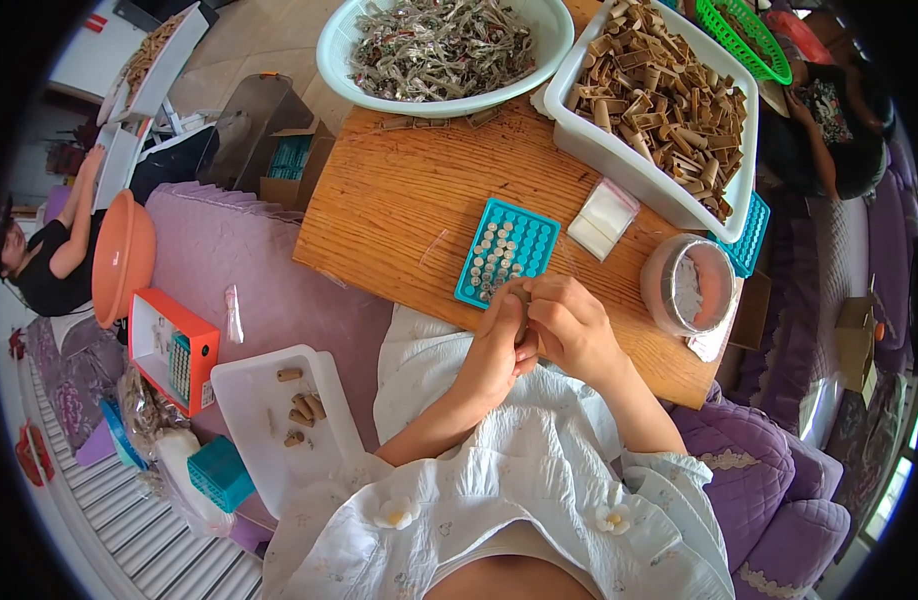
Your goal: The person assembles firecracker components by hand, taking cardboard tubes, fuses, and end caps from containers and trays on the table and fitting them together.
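Note:
My left hand (491,352) and my right hand (575,326) meet above the front edge of the wooden table. Both are closed around a small brownish piece (523,308), mostly hidden by the fingers, so its exact kind is unclear. Just beyond my hands lies a teal tray (546,240) with rows of round holes. Small round silvery-white parts (494,255) fill several holes, mainly on its left side. To the right of the tray is a small clear bag (604,218) with something white inside. A round clear tub (687,286) holding whitish material stands farther right.
A white bin of brown tube pieces (669,100) and a pale basin of wrapped strips (444,50) occupy the far side. On my left, a white tray (254,400) holds several brown tubes, near an orange-red box (201,330). Other people (54,265) sit at both sides.

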